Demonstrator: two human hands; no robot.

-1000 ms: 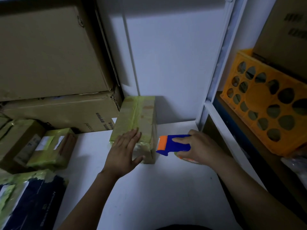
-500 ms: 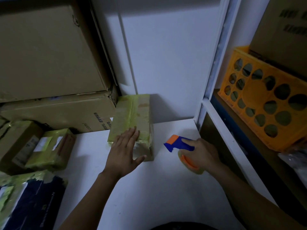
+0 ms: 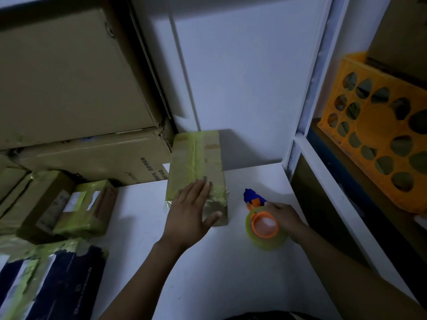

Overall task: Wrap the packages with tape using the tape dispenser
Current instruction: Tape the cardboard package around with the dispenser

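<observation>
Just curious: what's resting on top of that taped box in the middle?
Only the left hand lies flat on the box's near end; the top beneath the palm is hidden.

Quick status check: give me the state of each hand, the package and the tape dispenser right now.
Left hand: open, flat on the package.
Package: lying on the table, taped over.
Right hand: gripping the tape dispenser.
Tape dispenser: clear of the package, roll loaded.

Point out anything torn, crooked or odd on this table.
On the package under the left hand, a loose tape end curls off its near left corner. The dark box at near left has ragged, torn tape.
</observation>
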